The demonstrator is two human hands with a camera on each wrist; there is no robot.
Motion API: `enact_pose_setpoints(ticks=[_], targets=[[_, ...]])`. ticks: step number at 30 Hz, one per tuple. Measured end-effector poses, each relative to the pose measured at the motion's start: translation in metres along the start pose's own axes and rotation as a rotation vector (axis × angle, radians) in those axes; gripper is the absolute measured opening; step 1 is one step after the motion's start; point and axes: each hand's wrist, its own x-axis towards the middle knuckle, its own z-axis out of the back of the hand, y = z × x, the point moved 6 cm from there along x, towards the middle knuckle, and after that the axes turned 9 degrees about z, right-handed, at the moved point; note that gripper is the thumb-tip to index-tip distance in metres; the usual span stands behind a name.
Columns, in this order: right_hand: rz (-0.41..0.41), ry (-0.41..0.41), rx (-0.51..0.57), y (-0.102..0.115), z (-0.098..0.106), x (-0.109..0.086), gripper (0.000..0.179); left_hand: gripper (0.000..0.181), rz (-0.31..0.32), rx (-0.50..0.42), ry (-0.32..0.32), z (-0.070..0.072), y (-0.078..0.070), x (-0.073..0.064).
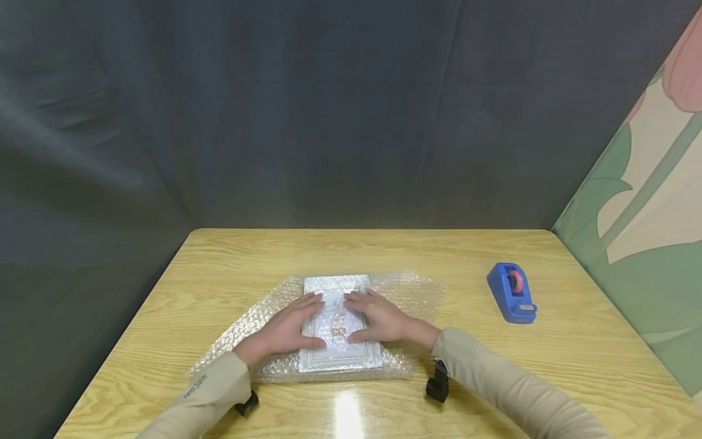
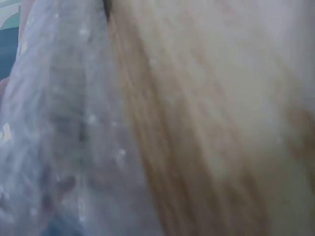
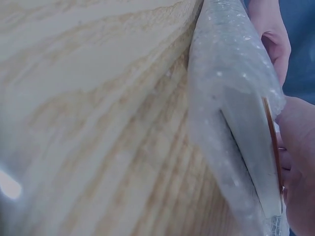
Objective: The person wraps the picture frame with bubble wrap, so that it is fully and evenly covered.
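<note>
A flat, whitish picture frame (image 1: 340, 361) with a decorated border and small orange details lies under clear bubble wrap (image 1: 236, 335), which spreads out to both sides on the table. My left hand (image 1: 287, 326) rests on the frame's left side, fingers extended and thumb pointing inward. On the opposite side, my right hand (image 1: 385, 319) lies over the frame's right edge in much the same way. A gap separates the two hands. From the right wrist, the frame's side (image 3: 256, 147) shows pale with a thin brown line, wrapped loosely in the bubble wrap (image 3: 216, 73).
A blue tape dispenser (image 1: 510, 292) with a pinkish roll stands on the right of the wooden table (image 1: 263, 250). Behind the table hangs a dark curtain (image 1: 351, 122). A wall painted with flowers (image 1: 647, 231) borders the right side.
</note>
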Motion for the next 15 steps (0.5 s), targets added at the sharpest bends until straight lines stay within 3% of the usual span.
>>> enact_pose_setpoints(ticks=[15], targets=[[-0.002,-0.036,0.01,-0.012,0.007,0.007,0.072,0.075,-0.028,-0.025,0.012,0.003,0.005,0.018]])
